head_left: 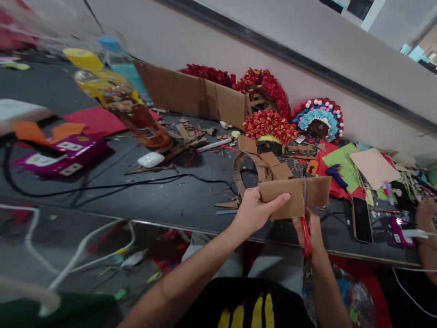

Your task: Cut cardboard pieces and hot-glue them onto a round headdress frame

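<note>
My left hand pinches the left end of a brown cardboard strip, thumb on its near face. My right hand is closed round red-handled scissors under the strip. The blades reach up into the cardboard near its middle. Both hands hover above the near edge of the dark table.
Cardboard scraps, red paper-flower pieces, a folded cardboard sheet, coloured paper, a phone, a tipped drink bottle, black cables and a pink box lie on the table. Another person's hand is at the right edge.
</note>
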The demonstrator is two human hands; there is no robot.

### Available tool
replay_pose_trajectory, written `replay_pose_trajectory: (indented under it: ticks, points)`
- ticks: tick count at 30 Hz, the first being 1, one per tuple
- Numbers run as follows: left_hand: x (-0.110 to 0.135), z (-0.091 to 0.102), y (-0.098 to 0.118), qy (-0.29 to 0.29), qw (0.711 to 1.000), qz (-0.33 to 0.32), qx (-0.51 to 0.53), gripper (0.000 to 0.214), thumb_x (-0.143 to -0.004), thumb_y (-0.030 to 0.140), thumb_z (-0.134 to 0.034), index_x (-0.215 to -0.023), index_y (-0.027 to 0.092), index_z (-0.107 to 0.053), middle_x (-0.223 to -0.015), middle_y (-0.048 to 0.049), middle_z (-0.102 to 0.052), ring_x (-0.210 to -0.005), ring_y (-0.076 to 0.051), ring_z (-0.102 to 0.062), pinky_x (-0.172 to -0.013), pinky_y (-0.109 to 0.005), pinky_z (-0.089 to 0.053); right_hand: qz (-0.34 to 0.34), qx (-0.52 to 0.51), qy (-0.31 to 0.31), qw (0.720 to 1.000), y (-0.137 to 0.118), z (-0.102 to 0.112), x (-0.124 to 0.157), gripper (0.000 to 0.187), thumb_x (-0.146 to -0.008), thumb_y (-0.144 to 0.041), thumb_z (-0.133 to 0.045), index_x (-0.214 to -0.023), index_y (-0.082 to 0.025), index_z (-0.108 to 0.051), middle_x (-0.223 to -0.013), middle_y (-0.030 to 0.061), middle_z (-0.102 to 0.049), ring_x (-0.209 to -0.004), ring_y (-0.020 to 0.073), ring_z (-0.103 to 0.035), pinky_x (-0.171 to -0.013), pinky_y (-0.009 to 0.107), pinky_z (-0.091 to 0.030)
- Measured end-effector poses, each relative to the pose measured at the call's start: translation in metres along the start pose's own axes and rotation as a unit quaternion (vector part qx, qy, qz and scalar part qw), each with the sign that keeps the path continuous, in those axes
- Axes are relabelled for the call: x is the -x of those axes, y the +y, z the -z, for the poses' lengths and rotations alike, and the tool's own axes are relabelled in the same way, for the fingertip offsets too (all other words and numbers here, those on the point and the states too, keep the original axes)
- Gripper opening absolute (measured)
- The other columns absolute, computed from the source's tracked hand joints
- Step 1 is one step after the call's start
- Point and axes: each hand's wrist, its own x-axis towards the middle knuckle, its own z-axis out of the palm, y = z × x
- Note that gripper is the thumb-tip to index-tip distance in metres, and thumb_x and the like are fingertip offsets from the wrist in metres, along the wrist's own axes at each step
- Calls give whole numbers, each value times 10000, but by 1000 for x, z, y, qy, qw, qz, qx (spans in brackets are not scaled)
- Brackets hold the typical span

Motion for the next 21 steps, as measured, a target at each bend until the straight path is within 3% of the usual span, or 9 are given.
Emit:
replay_pose_trajectory:
  ticks: [5,9,15,18,21]
  points:
    - [-1,-2,-8,4,1000,15,15,329,-530,400,-751,-709,126,-719,-687,-39,-697,-584,-148,-604,-533,-227,-522,-17,83,48,995,5,4,-4,203,-793,-363,-502,-802,-196,-617,-569,10,-617,-511,155,-549,-552,251,-463]
    - [-6,-4,-18,-9,999,22,26,396,-561,441,-759,-778,113,-717,-731,-49,-701,-607,-142,-611,-535,-211,-513,-17,146,50,988,19,6,-5,192,-798,-313,-462,-726,-201,-599,-504,-1,-582,-481,150,-540,-520,238,-439]
    - [-9,-6,-25,-7,995,52,81,418,-554,446,-777,-803,118,-706,-754,-44,-701,-621,-143,-612,-550,-222,-515,6,191,110,975,21,10,-7,267,-818,-397,-460,-700,-200,-595,-480,4,-560,-426,145,-487,-475,252,-381]
    - [-9,0,-20,38,990,46,127,358,-535,381,-786,-783,138,-696,-758,-31,-701,-628,-136,-606,-581,-228,-519,-31,251,139,958,19,23,-17,374,-812,-522,-460,-748,-187,-614,-529,28,-581,-462,165,-504,-496,272,-372]
    - [-14,13,-9,155,968,13,198,312,-483,318,-749,-739,158,-668,-701,2,-677,-589,-121,-587,-563,-225,-506,-90,329,125,932,26,40,-31,422,-767,-572,-518,-894,-187,-635,-692,77,-659,-605,211,-596,-559,288,-398]
